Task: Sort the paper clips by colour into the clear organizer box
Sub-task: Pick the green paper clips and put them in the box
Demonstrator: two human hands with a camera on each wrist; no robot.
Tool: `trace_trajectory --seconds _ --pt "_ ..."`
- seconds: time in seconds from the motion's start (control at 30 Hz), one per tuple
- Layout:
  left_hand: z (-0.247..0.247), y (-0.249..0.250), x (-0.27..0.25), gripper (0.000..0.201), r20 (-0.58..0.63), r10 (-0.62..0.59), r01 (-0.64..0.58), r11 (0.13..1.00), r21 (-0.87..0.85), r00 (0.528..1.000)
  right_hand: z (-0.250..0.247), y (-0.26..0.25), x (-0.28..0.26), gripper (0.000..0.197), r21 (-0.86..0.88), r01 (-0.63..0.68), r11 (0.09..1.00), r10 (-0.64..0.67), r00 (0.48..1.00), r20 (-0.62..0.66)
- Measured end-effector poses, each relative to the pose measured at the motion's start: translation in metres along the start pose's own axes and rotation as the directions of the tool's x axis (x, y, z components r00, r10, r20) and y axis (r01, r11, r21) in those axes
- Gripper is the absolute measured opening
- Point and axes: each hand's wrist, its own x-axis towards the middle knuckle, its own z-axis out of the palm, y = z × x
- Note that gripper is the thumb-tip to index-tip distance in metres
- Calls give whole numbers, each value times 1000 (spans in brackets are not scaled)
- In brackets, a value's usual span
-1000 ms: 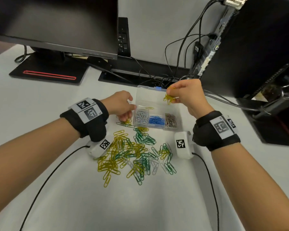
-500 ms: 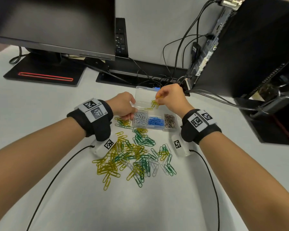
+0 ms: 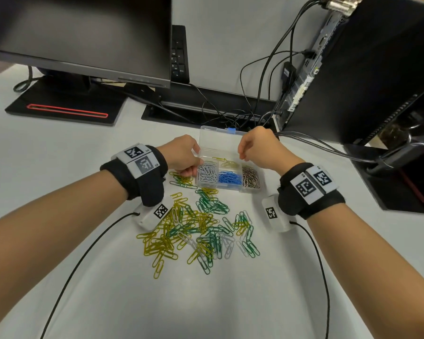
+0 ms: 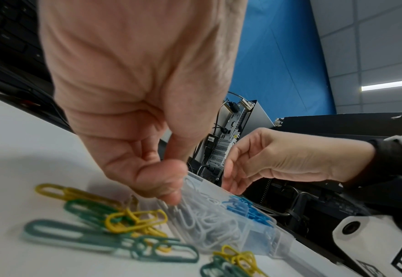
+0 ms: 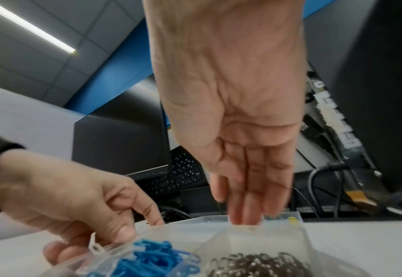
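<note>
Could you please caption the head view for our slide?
Left hand steadies the organizer box; open right hand hovers above it.

A white tabletop [image 3: 47,148] fills the lower frame; a dark monitor [image 3: 78,33] stands upper left, a grey wall [image 3: 230,33] behind, a ceiling strip light [image 5: 29,26] overhead.
</note>
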Motion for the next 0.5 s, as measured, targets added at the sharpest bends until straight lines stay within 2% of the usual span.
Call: trace_trajectory --seconds 0.1,0.17,0.23,0.37,0.43,0.5 --pt "1 0 0 30 -6 11 -11 1000 28 1000 3 -10 -8 30 -156 36 987 -12 988 155" --pt "1 0 -1 30 -11 14 -14 999 41 1000 5 -13 -11 32 -144 71 987 -40 977 208" --pt "2 1 -1 29 -18 22 -21 998 63 1000 6 -17 -15 33 -93 99 991 -82 982 171" --pt "4 1 -3 25 -49 70 -64 991 120 996 11 -33 -35 28 -74 197 978 -198 980 2" --pt "5 1 -4 24 -64 85 -76 988 134 994 16 -43 -54 21 -44 237 970 -232 968 96" --pt "2 1 -8 25 -86 104 -89 983 162 991 21 -49 -75 16 -54 203 978 -178 937 300"
